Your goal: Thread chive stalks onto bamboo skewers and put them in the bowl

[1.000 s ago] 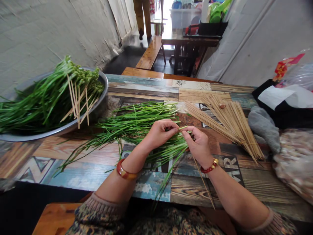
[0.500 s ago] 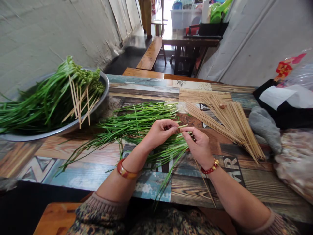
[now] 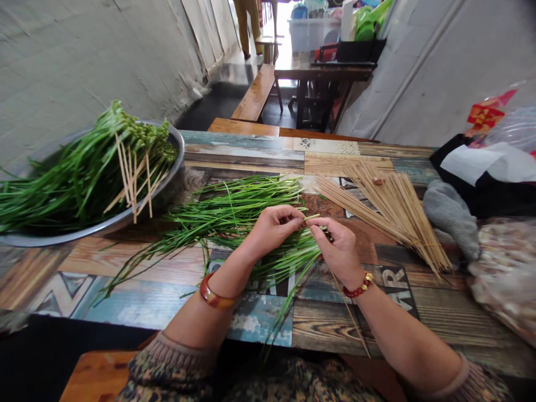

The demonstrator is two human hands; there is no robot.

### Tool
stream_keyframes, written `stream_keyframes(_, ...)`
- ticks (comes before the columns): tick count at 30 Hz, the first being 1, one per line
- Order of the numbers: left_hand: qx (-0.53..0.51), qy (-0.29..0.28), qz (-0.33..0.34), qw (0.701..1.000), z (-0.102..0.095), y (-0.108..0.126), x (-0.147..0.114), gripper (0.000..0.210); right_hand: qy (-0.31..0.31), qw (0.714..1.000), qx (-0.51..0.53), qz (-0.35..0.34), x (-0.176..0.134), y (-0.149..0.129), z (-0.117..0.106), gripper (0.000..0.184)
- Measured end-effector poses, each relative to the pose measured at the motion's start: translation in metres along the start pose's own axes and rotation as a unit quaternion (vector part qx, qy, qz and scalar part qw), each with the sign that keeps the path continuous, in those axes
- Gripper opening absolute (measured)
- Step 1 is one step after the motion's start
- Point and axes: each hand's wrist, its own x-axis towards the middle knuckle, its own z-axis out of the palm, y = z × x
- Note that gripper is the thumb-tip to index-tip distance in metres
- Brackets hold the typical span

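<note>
Pinching a stem (image 3: pixel 314 216) at the fingertips

From where I stand, the left hand (image 3: pixel 278 227) has thumb and forefinger closed on the stem, the other fingers curled. The right hand (image 3: pixel 341 243) meets it, finger and thumb nearly together; a skewer (image 3: pixel 349 312) slants out beneath, its line leading up to that pinch, so I judge this hand has it. Whether it pierces the stem, the fingers hide.

The stem is over the table (image 3: pixel 460 318), nearer the near edge than the far, its pale end pointing at the right end. The loose chives (image 3: pixel 247 198) lie mostly lengthwise along the table, pale ends right, tips trailing left and toward the near left corner. The skewer's long axis runs down to the near edge.

I'd expect the stem to be light, limp at the tip, perhaps slippery, easily split; best held close by its firmer pale end. The skewer should be stiff but thin, best gripped near the working point.
</note>
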Motion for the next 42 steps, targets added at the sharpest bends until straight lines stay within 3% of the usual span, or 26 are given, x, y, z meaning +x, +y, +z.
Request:
stream_keyframes(7,0.012,0.002,-0.001,1.0,-0.0005,0.0007,-0.0003,0.015,0.006,1.0,0.004,-0.006,0.0007,-0.0006,0.0007,0.016)
stream_keyframes(19,0.128,0.012,0.091,0.988,0.0004,-0.0016,0.0012,0.015,0.009,1.0,0.002,0.013,0.0021,0.002,0.0026,0.016)
stream_keyframes(34,0.167,0.051,0.087,0.981,0.0025,-0.0029,0.001,0.01,0.006,0.999,0.023,0.028,0.0025,0.006,0.0045,0.014)
stream_keyframes(39,0.172,0.033,0.104,0.979,0.0017,-0.0041,0.0014,0.011,0.021,0.998,0.035,0.038,0.0011,0.0073,0.0055,0.039)
stream_keyframes(42,0.176,0.025,0.103,0.979,0.0013,-0.0053,0.0016,0.011,0.006,0.999,0.029,0.027,0.0007,0.0073,0.0052,0.033)
